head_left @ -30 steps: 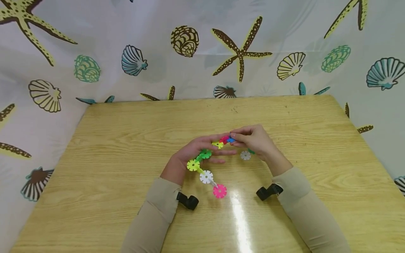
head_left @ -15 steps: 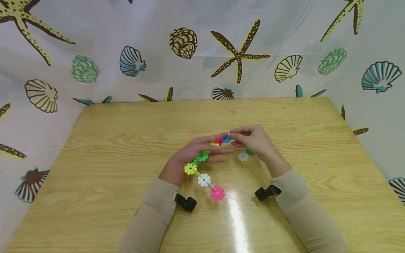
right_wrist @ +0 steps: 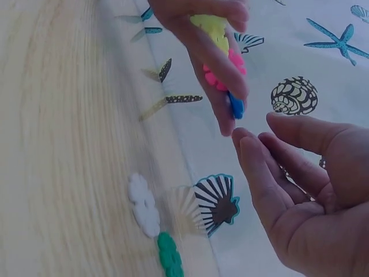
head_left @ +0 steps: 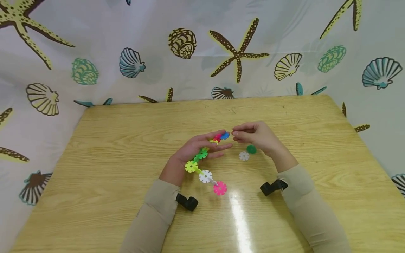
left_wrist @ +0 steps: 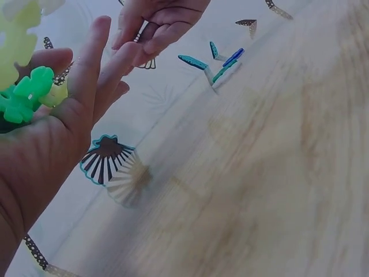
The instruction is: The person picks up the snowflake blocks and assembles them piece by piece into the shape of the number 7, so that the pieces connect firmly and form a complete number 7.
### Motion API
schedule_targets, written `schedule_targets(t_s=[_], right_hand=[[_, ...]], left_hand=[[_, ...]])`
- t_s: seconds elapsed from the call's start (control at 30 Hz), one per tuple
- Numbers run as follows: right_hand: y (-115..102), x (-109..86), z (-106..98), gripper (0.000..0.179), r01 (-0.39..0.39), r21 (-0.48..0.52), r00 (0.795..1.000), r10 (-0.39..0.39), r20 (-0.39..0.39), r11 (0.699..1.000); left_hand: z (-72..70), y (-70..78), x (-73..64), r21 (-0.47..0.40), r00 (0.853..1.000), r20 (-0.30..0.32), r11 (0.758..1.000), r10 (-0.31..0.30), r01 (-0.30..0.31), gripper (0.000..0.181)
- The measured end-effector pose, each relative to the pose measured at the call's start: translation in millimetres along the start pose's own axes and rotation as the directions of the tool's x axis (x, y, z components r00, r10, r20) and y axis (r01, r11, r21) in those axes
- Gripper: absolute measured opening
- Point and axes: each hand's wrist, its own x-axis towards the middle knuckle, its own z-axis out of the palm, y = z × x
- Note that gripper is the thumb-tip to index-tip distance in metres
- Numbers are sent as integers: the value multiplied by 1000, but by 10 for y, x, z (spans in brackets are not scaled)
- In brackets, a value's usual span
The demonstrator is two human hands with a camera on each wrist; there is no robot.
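A chain of linked, notched plastic discs lies along my left hand (head_left: 197, 147), which holds it between thumb and fingers. At its far end, a blue disc (head_left: 225, 135) and a pink-red disc (right_wrist: 226, 70) sit along the fingers. Green (left_wrist: 33, 92) and yellow discs (head_left: 191, 166) follow by the palm and wrist. A white disc (head_left: 205, 176) and a pink disc (head_left: 220, 188) form the near end. My right hand (head_left: 256, 135) is just right of the blue disc, apart from it, fingers bent loosely with nothing between them.
On the wooden table (head_left: 126, 140), a loose green disc (head_left: 251, 149) and white disc (head_left: 244, 156) lie below my right hand. A shell-print cloth (head_left: 152, 56) hangs behind and at both sides. Each wrist wears a black camera mount.
My right hand has let go of the blue disc and drawn slightly right, so the loose green disc shows fully. My left hand keeps the chain in nearly the same place.
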Motion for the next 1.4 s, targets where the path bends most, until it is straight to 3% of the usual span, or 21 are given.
schedule_targets(t_s=[0.23,0.6,0.83,1.0,1.27,1.4], right_hand=[[60,-27,-163,42,2,-151,1000,-2,0,989],[-8,-69,-301,42,18,-300,1000,-12,22,954],[34,-71,-314,42,74,-349,996,-49,80,934],[136,-84,-346,41,46,-349,996,-15,91,936],[237,-57,-326,40,44,-445,982,42,182,894],[268,-69,-300,39,33,-465,979,65,195,885]], left_hand=[[-11,0,30,-72,998,-65,997,9,-14,54],[3,47,-2,-141,996,-91,990,6,-19,55],[-5,55,-1,-141,997,-73,990,14,-24,55],[3,66,-8,-135,998,-66,991,12,-21,54],[1,77,-10,-59,999,-31,998,10,-12,53],[-5,62,-21,-76,1000,-29,997,4,-6,54]])
